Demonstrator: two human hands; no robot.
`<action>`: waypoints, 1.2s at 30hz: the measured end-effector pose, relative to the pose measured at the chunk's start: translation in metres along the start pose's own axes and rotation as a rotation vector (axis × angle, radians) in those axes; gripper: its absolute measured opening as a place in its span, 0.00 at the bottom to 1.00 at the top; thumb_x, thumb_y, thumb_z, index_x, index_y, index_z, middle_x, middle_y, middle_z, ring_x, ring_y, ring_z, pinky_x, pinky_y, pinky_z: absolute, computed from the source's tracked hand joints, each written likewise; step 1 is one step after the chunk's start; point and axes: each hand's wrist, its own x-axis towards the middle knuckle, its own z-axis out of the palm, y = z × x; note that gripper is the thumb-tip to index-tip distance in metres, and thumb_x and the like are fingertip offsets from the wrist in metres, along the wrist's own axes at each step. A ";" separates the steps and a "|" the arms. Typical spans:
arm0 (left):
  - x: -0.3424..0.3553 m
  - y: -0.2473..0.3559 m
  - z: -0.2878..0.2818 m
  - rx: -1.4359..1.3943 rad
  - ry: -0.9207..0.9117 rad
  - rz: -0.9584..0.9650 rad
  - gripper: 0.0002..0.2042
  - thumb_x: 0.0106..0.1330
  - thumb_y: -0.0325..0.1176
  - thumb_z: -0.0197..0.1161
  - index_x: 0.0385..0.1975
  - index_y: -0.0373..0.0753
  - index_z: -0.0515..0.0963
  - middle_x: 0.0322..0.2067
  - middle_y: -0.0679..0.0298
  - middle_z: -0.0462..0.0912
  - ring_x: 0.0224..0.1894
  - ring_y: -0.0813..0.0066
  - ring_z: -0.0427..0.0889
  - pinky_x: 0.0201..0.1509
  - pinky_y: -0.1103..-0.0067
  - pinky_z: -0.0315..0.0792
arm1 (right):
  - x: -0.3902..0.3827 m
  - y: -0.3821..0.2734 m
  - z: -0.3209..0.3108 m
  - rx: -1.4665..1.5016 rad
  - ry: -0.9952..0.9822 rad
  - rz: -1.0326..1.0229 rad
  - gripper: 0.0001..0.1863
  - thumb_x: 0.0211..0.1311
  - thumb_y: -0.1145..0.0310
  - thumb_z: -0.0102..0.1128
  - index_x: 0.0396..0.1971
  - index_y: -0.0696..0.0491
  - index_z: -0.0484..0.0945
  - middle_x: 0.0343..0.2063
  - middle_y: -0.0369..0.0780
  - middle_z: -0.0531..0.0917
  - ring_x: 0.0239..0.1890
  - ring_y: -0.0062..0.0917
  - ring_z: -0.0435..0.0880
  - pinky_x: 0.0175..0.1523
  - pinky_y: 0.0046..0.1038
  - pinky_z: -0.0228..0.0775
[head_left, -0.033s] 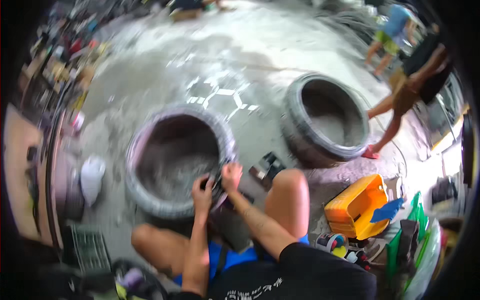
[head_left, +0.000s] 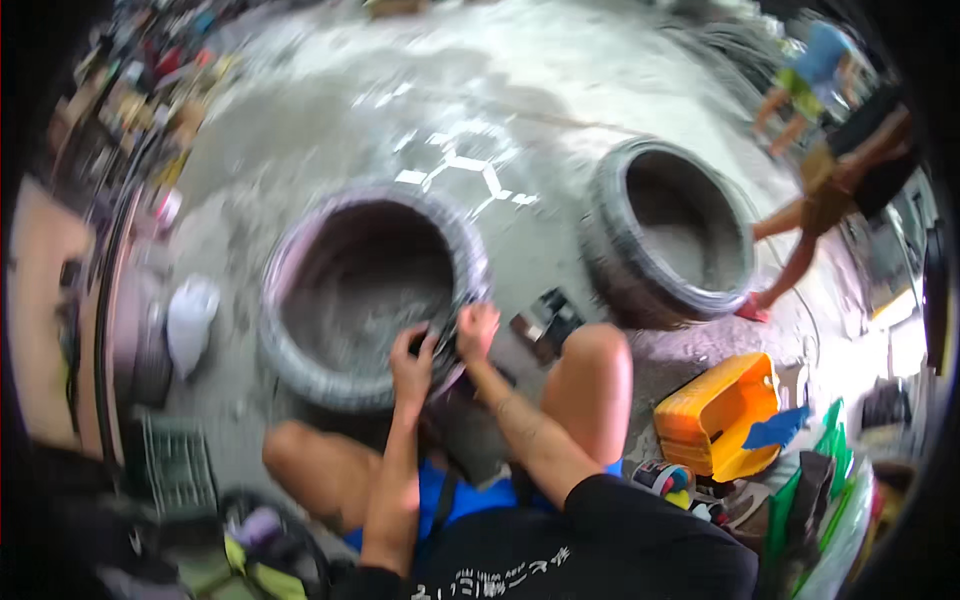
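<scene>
A large round pot (head_left: 320, 390) with a thick, mottled grey rim lies before my knees, its hollow facing up and its inside dark grey. My left hand (head_left: 412, 355) is closed on a small dark object (head_left: 418, 344) at the rim's near right part. My right hand (head_left: 478, 325) is closed at the right side of the rim, just beyond my left hand; what its fingers hold is blurred. A second, similar pot (head_left: 625, 285) stands tilted in view to the right, apart from the first.
Dark items (head_left: 545, 325) lie between the pots. An orange crate (head_left: 690, 430) and paint tub (head_left: 660, 480) are right; a white sack (head_left: 190, 325) and green crate (head_left: 175, 465) left. Two people (head_left: 840, 150) (head_left: 815, 70) are upper right. White markings (head_left: 465, 163) mark the floor.
The view has shifted slightly, so the pots sit a little higher and further right in the picture. Both my hands remain at the rim, with their grip visibly alike.
</scene>
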 end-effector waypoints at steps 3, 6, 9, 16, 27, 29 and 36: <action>-0.003 0.013 -0.037 0.049 0.077 -0.075 0.12 0.61 0.32 0.69 0.41 0.34 0.82 0.40 0.56 0.85 0.45 0.59 0.83 0.51 0.70 0.75 | 0.016 -0.049 -0.018 0.354 -0.281 0.397 0.08 0.62 0.64 0.57 0.28 0.52 0.76 0.37 0.41 0.78 0.43 0.43 0.75 0.56 0.53 0.65; -0.006 0.012 -0.045 0.263 0.092 0.042 0.11 0.62 0.30 0.69 0.41 0.33 0.82 0.40 0.55 0.86 0.44 0.63 0.85 0.52 0.74 0.75 | 0.012 -0.053 -0.015 0.216 -0.306 0.231 0.10 0.61 0.62 0.57 0.26 0.53 0.78 0.39 0.39 0.78 0.45 0.43 0.74 0.49 0.46 0.66; -0.010 0.017 -0.020 0.245 0.051 0.073 0.09 0.61 0.30 0.68 0.38 0.34 0.83 0.38 0.55 0.85 0.44 0.59 0.84 0.53 0.71 0.74 | 0.006 -0.021 -0.004 0.175 -0.280 0.225 0.11 0.61 0.62 0.57 0.25 0.52 0.79 0.38 0.39 0.77 0.45 0.42 0.74 0.50 0.46 0.66; 0.001 0.007 -0.028 0.371 -0.060 0.043 0.10 0.60 0.34 0.69 0.37 0.36 0.84 0.37 0.57 0.86 0.44 0.61 0.84 0.54 0.70 0.73 | -0.008 -0.046 -0.020 0.212 -0.291 0.212 0.10 0.61 0.63 0.60 0.25 0.53 0.79 0.38 0.40 0.77 0.44 0.42 0.74 0.50 0.44 0.65; 0.008 0.017 -0.015 0.409 -0.080 -0.003 0.10 0.61 0.33 0.69 0.39 0.36 0.82 0.39 0.56 0.85 0.44 0.58 0.82 0.52 0.71 0.73 | -0.001 -0.036 -0.019 0.236 -0.280 0.197 0.09 0.62 0.65 0.59 0.28 0.55 0.79 0.38 0.41 0.78 0.43 0.42 0.73 0.50 0.44 0.63; 0.010 0.018 -0.020 0.407 -0.041 0.025 0.10 0.62 0.34 0.68 0.39 0.37 0.83 0.39 0.56 0.85 0.44 0.59 0.82 0.52 0.71 0.73 | 0.012 -0.050 -0.026 0.381 -0.280 0.307 0.08 0.62 0.67 0.59 0.28 0.56 0.78 0.38 0.42 0.78 0.43 0.42 0.73 0.50 0.44 0.63; 0.012 -0.004 -0.037 0.425 -0.053 -0.084 0.13 0.64 0.37 0.68 0.40 0.33 0.83 0.39 0.54 0.86 0.43 0.59 0.84 0.50 0.72 0.75 | 0.015 -0.070 -0.040 0.395 -0.311 0.338 0.07 0.63 0.71 0.58 0.27 0.56 0.78 0.36 0.43 0.78 0.41 0.41 0.74 0.50 0.42 0.63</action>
